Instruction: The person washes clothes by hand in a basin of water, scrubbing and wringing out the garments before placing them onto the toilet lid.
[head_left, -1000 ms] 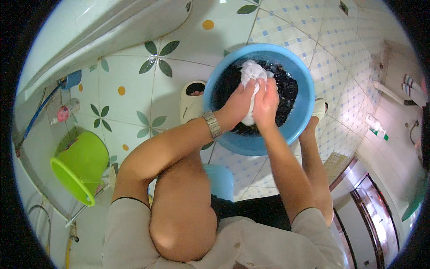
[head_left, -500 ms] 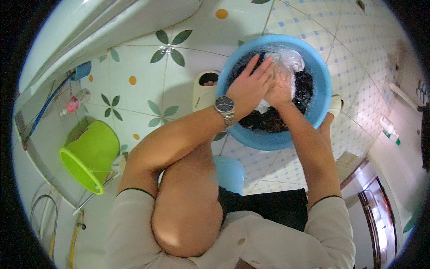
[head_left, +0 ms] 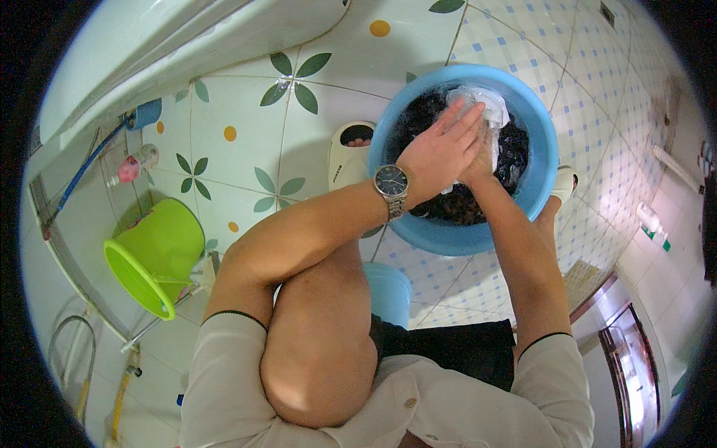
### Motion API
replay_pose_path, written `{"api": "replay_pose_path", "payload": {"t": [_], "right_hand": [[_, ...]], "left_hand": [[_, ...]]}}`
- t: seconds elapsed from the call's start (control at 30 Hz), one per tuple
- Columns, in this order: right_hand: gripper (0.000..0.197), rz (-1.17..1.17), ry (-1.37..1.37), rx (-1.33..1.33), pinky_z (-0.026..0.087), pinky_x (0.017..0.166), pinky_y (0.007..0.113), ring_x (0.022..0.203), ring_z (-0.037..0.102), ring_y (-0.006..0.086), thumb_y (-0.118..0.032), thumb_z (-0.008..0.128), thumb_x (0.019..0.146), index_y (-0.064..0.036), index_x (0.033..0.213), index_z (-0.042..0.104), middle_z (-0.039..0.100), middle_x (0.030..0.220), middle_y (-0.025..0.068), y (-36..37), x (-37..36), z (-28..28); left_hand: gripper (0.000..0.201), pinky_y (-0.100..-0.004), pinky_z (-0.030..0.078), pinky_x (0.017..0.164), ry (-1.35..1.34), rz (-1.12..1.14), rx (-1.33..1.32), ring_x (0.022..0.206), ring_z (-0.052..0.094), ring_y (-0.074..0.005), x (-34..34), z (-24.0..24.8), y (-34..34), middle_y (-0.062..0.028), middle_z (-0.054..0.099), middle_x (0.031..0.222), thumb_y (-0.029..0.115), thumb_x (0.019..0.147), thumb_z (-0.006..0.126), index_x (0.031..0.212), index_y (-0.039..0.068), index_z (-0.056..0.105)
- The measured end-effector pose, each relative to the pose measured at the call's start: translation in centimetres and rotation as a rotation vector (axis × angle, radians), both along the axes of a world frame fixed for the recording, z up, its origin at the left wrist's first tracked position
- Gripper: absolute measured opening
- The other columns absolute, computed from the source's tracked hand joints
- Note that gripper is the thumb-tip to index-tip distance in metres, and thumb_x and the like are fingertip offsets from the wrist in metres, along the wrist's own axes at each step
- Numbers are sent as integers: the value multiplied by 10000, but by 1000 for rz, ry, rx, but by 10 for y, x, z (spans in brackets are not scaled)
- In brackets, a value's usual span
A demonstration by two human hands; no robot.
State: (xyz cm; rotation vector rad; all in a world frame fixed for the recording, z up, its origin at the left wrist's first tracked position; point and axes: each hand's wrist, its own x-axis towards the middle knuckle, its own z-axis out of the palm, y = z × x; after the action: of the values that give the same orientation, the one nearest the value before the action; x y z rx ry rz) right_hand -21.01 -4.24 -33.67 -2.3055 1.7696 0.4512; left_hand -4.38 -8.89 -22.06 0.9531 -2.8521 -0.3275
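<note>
Partly covering R hand (head_left: 484,158), L hand (head_left: 441,151) is extending slightly spread fingers; R grip mostly hidden, can't tell. Crumpled white cloth (head_left: 493,104) is running lengthwise away from wearer, far end pointing slightly R, amid wet black fabric (head_left: 512,153) in round blue plastic basin (head_left: 544,142).

Blue basin (head_left: 448,240) on tiled floor (head_left: 343,71)

Basin (head_left: 448,243) sat on the floor (head_left: 224,160), laundry (head_left: 514,153) inside it, slipper (head_left: 347,166) just left of it, second slipper (head_left: 564,185) just right, bucket (head_left: 168,239) stood wide left, bottle (head_left: 650,218) wide right.
</note>
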Motion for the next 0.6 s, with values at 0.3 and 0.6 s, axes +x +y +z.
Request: {"api": "replay_pose_path", "payload": {"t": [0.3,0.6], "right_hand": [[521,-344,-660,-119,407,1020,480,1201,521,393,-269,583,877,-11,1324,520,537,1331,228,-17,-4,3],[527,-622,-577,-24,466,940,477,1108,571,419,-145,651,812,-66,1319,531,605,1196,224,-44,7,3]], "left_hand": [[485,-519,131,1207,10,15,8,1439,299,-326,2,2,-1,-168,490,1418,201,881,479,1337,45,529],[482,-551,152,1188,-224,70,120,1370,398,-369,17,-17,4,-208,501,1406,187,932,447,1396,59,470]]}}
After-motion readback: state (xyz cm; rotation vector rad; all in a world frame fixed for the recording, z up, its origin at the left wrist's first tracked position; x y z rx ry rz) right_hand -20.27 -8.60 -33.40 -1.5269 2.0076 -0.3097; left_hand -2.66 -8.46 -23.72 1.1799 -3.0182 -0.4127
